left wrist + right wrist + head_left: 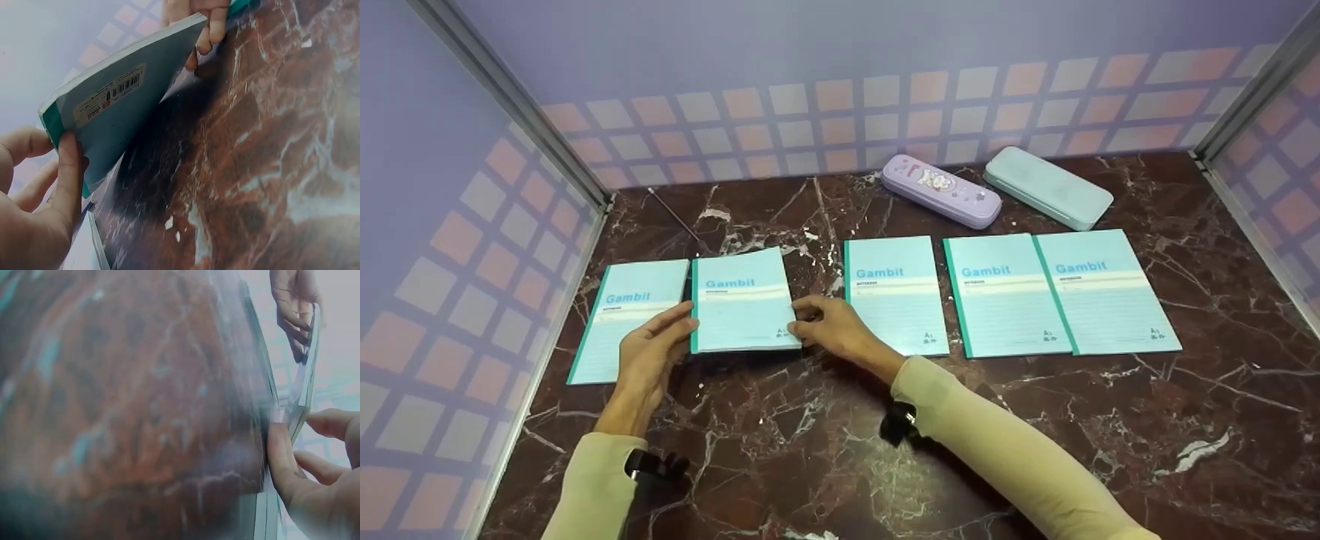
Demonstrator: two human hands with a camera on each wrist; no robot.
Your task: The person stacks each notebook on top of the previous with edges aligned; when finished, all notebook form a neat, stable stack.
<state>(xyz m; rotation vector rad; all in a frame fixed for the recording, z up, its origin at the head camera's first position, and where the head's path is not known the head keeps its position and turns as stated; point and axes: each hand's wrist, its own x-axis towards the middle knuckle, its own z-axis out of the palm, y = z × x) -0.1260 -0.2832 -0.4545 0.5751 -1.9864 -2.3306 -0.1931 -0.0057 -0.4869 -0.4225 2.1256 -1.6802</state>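
Two hands (651,346) (831,324), pinched notebook (742,311), sleeves (1027,450) cut off

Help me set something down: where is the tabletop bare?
Bare tabletop lies in front of the rightmost notebook, beside the right sleeve; another patch lies between it and the left sleeve. Crowded: left, where the left hand and right hand hold a notebook; back right, with purple case and mint case.

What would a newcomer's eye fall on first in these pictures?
First, the raised Gambit notebook, pinched at its sides by the left hand and right hand, left of centre in the head view. Then four matching notebooks on the marbled table, one to its left, three to its right. Behind those three lie a lilac case and a mint case.
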